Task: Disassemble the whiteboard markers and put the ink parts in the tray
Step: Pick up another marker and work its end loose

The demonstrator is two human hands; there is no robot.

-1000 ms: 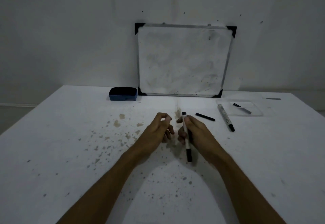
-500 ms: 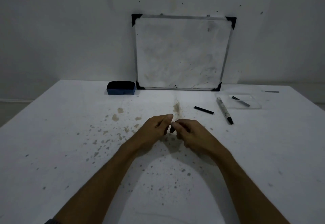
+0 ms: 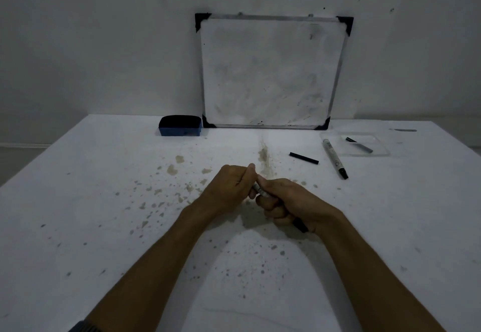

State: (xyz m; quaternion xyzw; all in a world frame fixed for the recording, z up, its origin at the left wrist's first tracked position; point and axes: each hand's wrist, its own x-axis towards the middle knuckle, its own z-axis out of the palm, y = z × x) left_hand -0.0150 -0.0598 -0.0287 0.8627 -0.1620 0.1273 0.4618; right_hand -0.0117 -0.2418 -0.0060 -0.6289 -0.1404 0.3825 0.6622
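Observation:
A white-barrelled whiteboard marker (image 3: 261, 191) lies slanted between both fists over the table's middle. My right hand (image 3: 289, 201) wraps its lower part, and the black end (image 3: 300, 225) sticks out below the palm. My left hand (image 3: 234, 183) pinches the upper end, which the fingers hide. Further right lies a second marker (image 3: 335, 158) and a loose black cap (image 3: 304, 158). A clear tray (image 3: 374, 149) at the back right holds a dark ink part (image 3: 359, 145).
A small whiteboard (image 3: 270, 71) leans on the wall at the table's back edge. A blue eraser (image 3: 180, 125) sits left of it. The white table (image 3: 104, 214) is spotted with stains. A small grey mark (image 3: 404, 130) lies at the far right.
The marker stood nearly upright in my right hand a second ago. Both hands have since come together on it, and it now lies slanted between them.

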